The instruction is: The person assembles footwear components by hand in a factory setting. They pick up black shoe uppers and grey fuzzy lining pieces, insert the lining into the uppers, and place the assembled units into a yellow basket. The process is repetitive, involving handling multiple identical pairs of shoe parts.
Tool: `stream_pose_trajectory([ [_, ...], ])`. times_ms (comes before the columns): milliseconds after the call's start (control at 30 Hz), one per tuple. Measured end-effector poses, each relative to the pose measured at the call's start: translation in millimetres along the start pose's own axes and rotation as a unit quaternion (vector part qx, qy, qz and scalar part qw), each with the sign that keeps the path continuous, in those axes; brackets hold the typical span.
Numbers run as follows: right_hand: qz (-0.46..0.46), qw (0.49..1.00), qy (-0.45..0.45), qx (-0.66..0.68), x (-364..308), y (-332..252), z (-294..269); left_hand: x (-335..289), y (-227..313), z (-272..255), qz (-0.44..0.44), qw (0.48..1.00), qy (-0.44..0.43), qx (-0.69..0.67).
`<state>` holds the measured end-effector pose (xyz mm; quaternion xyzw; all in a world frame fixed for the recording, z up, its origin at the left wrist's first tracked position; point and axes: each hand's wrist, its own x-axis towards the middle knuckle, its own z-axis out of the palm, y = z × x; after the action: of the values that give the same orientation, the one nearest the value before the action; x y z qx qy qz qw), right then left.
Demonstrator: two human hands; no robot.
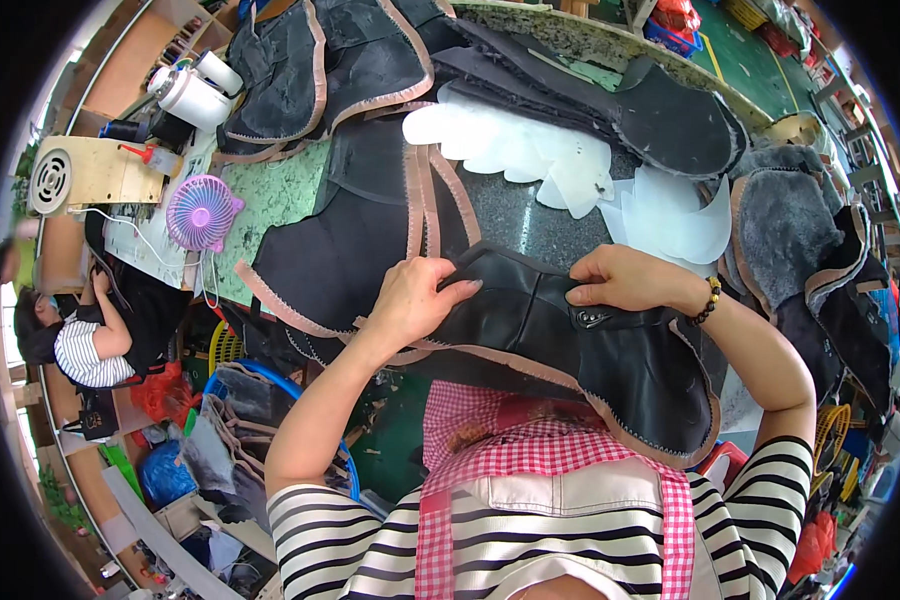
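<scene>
A black leather boot upper point(505, 315) with tan zigzag-stitched edging lies spread before me, its lower edge over my checked apron. My left hand point(415, 298) pinches its top edge between thumb and fingers. About a hand's width away, my right hand point(638, 280) closes on the same edge farther right, near a small dark badge point(592, 318). The stretch between my hands is held raised. Under and beyond my left hand lie more black upper pieces point(320, 245) with the same tan edging. A beaded bracelet point(708, 300) circles my right wrist.
White scalloped sheets point(515, 140) lie on the dark tabletop, with stacked black pieces point(535, 75) behind. A purple fan point(202, 213) and white thread cones point(192, 97) stand left. Grey fur-lined pieces point(785, 225) hang at right. Another person point(90, 345) sits far left.
</scene>
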<state>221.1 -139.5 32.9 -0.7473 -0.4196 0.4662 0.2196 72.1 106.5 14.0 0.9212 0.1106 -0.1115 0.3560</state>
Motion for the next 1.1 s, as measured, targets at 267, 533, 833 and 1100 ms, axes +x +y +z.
stream_pose_trajectory([
  [267, 0.007, 0.996, 0.034, -0.087, 5.1, -3.8, 5.3, 4.4, 6.9, 3.7, 0.015, 0.996, 0.05, 0.073],
  [533, -0.001, 0.995, 0.027, -0.098, 5.0, -7.6, 6.3, 3.9, 11.2, -4.6, -0.012, 0.998, 0.016, 0.065],
  [833, -0.02, 0.991, 0.042, -0.127, 8.6, -5.3, 11.0, -1.5, 15.7, 5.4, 0.021, 0.991, 0.072, 0.107],
  [1100, -0.063, 0.985, 0.075, -0.145, -5.9, -8.4, 15.7, -7.0, 5.9, -0.3, 0.027, 0.998, 0.062, 0.017],
])
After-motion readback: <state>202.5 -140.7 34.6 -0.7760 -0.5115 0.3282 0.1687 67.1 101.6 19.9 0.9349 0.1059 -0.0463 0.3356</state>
